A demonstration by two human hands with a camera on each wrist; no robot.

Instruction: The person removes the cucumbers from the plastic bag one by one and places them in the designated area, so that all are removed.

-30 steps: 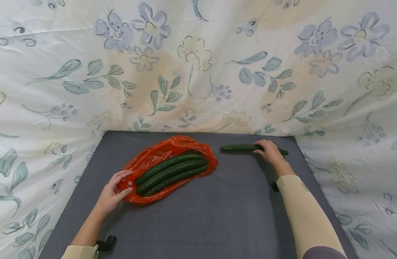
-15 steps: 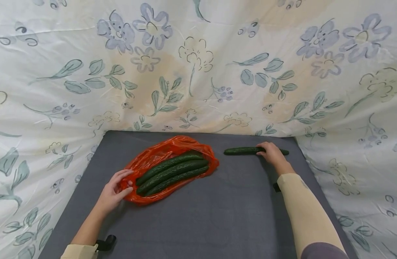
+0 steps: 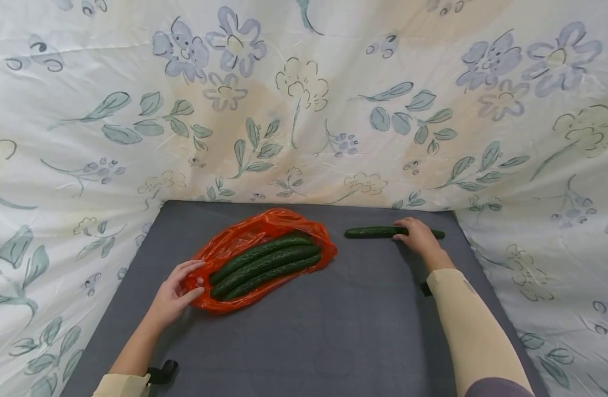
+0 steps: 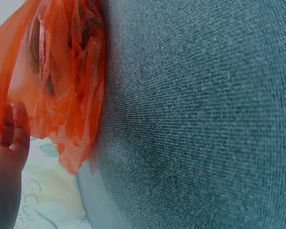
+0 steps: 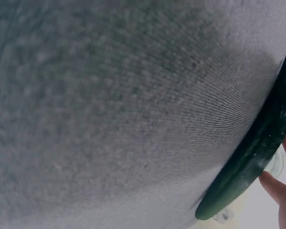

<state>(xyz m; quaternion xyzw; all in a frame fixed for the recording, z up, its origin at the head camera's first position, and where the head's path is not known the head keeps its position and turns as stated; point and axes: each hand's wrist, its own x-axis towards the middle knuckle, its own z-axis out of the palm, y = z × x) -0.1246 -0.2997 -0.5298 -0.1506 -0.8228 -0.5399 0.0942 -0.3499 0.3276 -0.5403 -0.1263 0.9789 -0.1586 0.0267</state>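
An orange plastic bag (image 3: 224, 241) lies left of centre in the head view, its mouth spread wide, with 3 dark green cucumbers (image 3: 266, 266) side by side in it. My left hand (image 3: 171, 296) grips the bag's near left end. Through the thin film in the left wrist view, fingers of that hand (image 4: 8, 155) show behind the bag (image 4: 62, 107). At the back right, a single cucumber (image 3: 368, 232) lies crosswise on the table, and my right hand (image 3: 415, 237) holds it from above near its right part. The right wrist view shows fingertips (image 5: 272, 186) against this cucumber (image 5: 245, 164).
A dark grey cloth-like surface (image 3: 313, 336) covers the table. Floral fabric (image 3: 304, 127) hangs behind it and along both sides, close to the back edge. A gap separates the bag from the single cucumber.
The single cucumber has shifted slightly right, away from the bag, with my right hand still on it. My left hand and the bag have hardly moved.
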